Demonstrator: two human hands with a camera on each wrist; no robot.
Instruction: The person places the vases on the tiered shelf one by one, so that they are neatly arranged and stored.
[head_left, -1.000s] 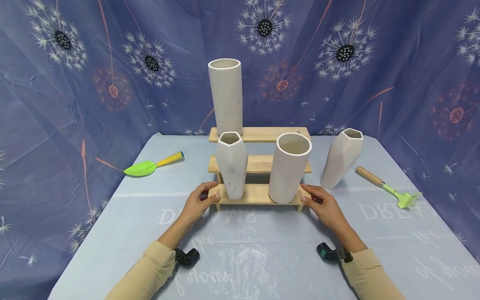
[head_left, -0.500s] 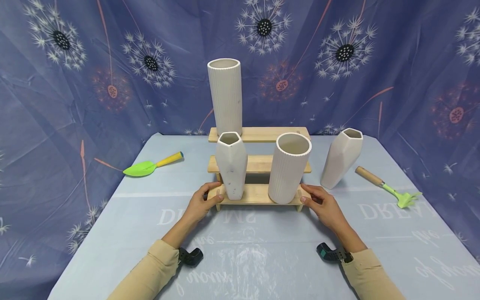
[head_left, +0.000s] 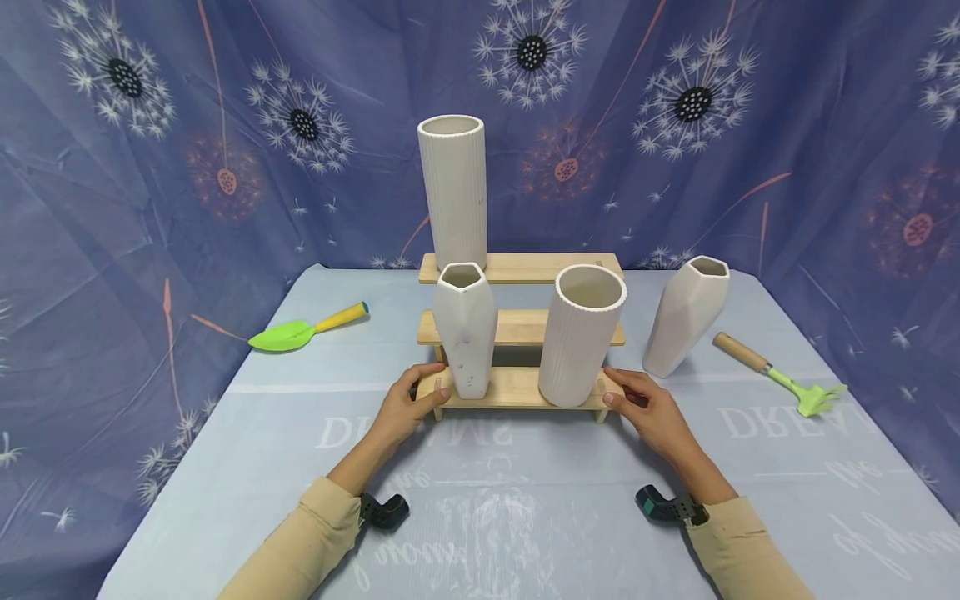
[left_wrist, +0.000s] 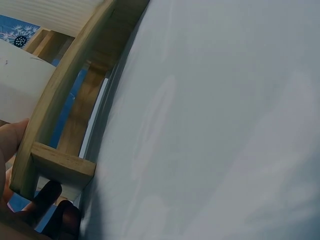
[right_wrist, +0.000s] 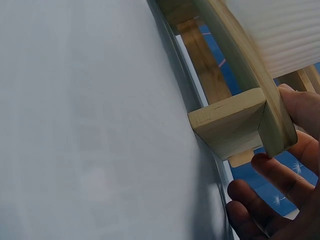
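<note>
A tiered wooden stand (head_left: 515,387) stands mid-table. My left hand (head_left: 399,410) grips the left end of its lowest shelf, and my right hand (head_left: 654,412) holds the right end. Both wrist views show a thumb over the shelf board (right_wrist: 250,65) and fingers below it. On the lowest shelf, between my hands, stand a white faceted vase (head_left: 467,333) at left and a wide ribbed white vase (head_left: 579,342) at right. A tall ribbed vase (head_left: 455,196) is on the top shelf at left, its base partly hidden by the faceted vase.
Right of the stand, another faceted white vase (head_left: 685,321) leans to the right on the table (head_left: 495,517). Beyond it lies a small green hand rake (head_left: 780,377) with a wooden handle. A green trowel (head_left: 307,327) with a yellow handle lies at left. A patterned blue curtain (head_left: 360,225) hangs behind.
My left hand has slid a little rightward, its thumb now further along the shelf end. My right hand, the stand and the vases stay where they were.
</note>
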